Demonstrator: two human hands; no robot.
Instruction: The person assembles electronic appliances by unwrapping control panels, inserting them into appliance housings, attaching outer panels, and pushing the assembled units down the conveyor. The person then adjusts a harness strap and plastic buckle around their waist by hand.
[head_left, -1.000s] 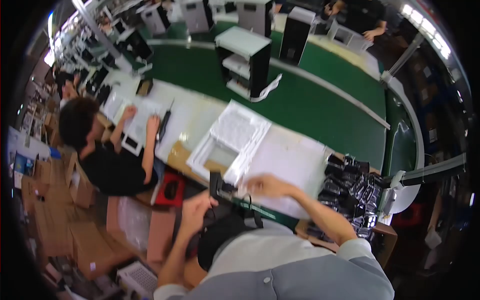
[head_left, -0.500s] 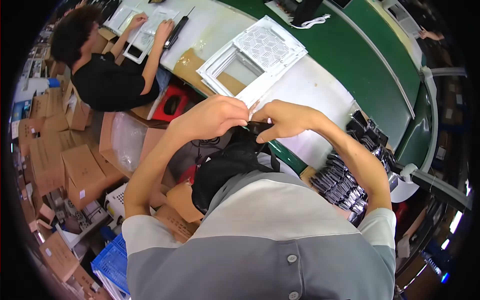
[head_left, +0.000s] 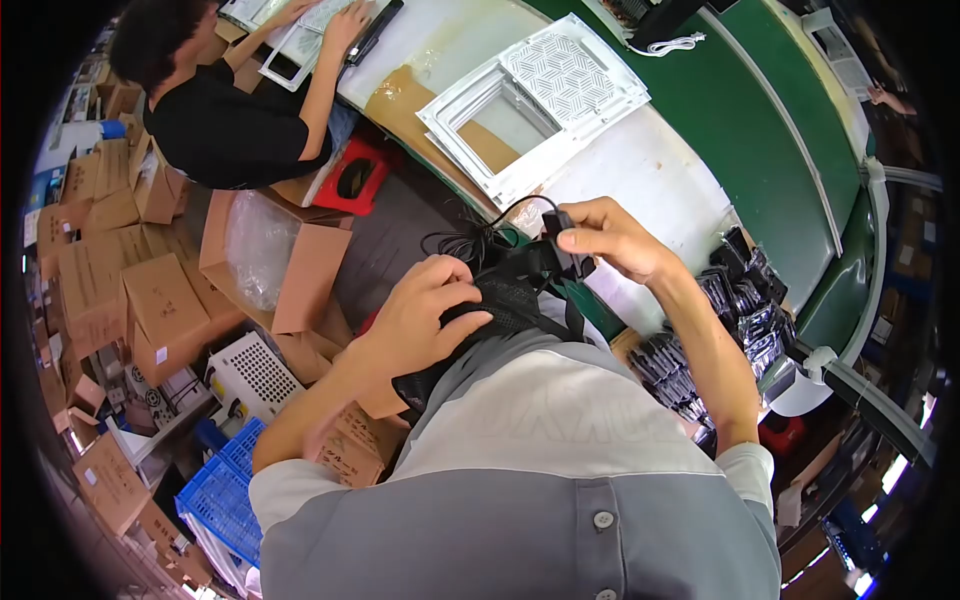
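In front of my waist, my right hand (head_left: 612, 240) grips a small black device with a cable (head_left: 558, 238) between thumb and fingers. Its thin black cable (head_left: 462, 243) loops away to the left in a loose bundle. My left hand (head_left: 432, 310) is at the left side of a black mesh waist bag (head_left: 510, 303), thumb and bent fingers apart; whether it touches the bag is hard to tell. Beyond my hands, white patterned frame panels (head_left: 545, 100) lie stacked on the workbench.
A co-worker (head_left: 235, 125) sits at the bench, upper left. Cardboard boxes (head_left: 170, 300) and a blue crate (head_left: 225, 495) stand on the left. Several black wrapped packs (head_left: 670, 375) are piled at right, near a green bench surface (head_left: 770, 130). A red stool (head_left: 358, 178) stands below the bench.
My hands have moved apart. The right lifted the black device, showing its cable; the left dropped down and left towards the bag. The whole view has shifted slightly.
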